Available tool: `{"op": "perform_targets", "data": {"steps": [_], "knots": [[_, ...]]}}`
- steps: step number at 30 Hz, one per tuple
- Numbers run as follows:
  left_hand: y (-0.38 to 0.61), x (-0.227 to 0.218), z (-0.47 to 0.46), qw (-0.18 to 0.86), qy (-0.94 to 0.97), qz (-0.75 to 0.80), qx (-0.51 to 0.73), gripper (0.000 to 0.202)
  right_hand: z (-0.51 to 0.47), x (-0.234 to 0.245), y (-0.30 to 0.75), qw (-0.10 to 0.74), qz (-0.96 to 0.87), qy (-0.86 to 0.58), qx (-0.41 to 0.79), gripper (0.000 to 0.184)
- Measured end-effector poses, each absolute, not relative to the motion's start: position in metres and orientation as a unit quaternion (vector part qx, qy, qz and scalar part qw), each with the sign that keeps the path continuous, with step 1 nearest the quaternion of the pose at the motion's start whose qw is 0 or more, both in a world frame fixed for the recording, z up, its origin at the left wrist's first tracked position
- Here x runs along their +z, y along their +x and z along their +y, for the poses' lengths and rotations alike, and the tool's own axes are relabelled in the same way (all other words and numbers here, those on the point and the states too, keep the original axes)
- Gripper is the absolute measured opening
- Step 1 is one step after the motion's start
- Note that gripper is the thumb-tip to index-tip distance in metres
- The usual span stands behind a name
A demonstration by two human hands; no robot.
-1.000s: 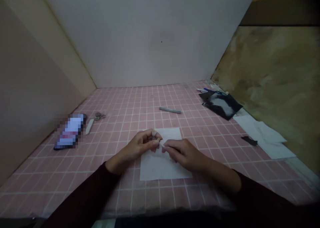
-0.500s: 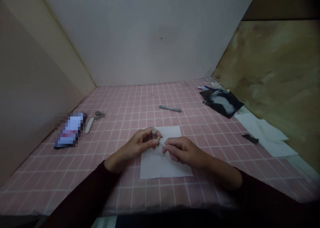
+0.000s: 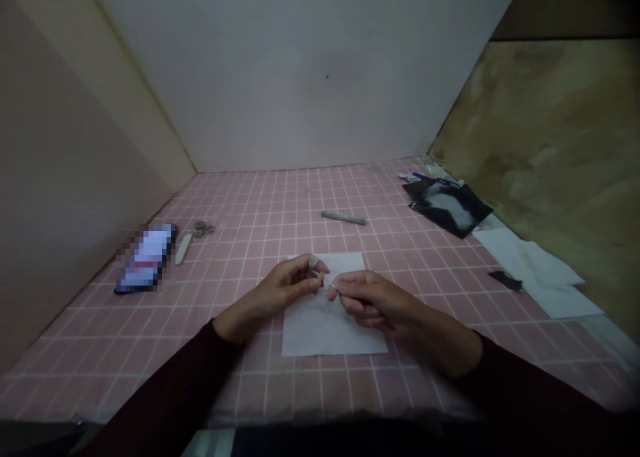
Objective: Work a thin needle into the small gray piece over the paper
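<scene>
Where pink tabletop (image 3: 280, 210) meets wall (image 3: 300, 77), left hand (image 3: 283, 290) curled, right hand (image 3: 370, 300) pinching stick (image 3: 331, 283).

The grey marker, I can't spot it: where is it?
Head view: the grey marker lies on the pink mat, right of centre, beyond the white paper.

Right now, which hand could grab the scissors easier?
Left, probably. The scissors lie on the left side of the table, and the left hand is nearer to them. The right hand is farther off and pinches a thin stick.
</scene>
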State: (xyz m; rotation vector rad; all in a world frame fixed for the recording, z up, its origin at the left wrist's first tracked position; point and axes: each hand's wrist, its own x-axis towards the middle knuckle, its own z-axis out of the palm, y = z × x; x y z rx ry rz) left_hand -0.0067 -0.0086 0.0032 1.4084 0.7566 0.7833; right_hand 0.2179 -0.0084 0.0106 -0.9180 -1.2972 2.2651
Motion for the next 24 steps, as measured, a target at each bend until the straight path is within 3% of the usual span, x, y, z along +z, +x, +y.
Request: {"op": "perform_targets", "data": {"steps": [6, 8, 12, 15, 19, 24], "knots": [[-0.006, 0.001, -0.007, 0.599, 0.61, 0.378, 0.357, 0.024, -0.021, 0.004, 0.21, 0.296, -0.761, -0.356, 0.454, 0.018], [-0.007, 0.0, -0.007, 0.603, 0.612, 0.376, 0.348, 0.023, -0.019, 0.006, 0.21, 0.276, -0.738, -0.364, 0.497, 0.019], [-0.008, 0.002, -0.007, 0.63, 0.623, 0.33, 0.326, 0.022, -0.007, 0.012, 0.218, 0.184, -0.485, -0.339, 0.784, 0.022], [-0.008, 0.003, -0.008, 0.636, 0.625, 0.312, 0.326, 0.02, -0.001, 0.013, 0.222, 0.165, -0.363, -0.29, 0.87, 0.017], [-0.006, 0.002, -0.009, 0.609, 0.636, 0.332, 0.339, 0.023, -0.009, 0.008, 0.217, 0.179, -0.465, -0.319, 0.806, 0.023], [-0.005, -0.003, -0.008, 0.589, 0.617, 0.381, 0.356, 0.023, -0.022, 0.003, 0.209, 0.289, -0.718, -0.373, 0.511, 0.016]]}}
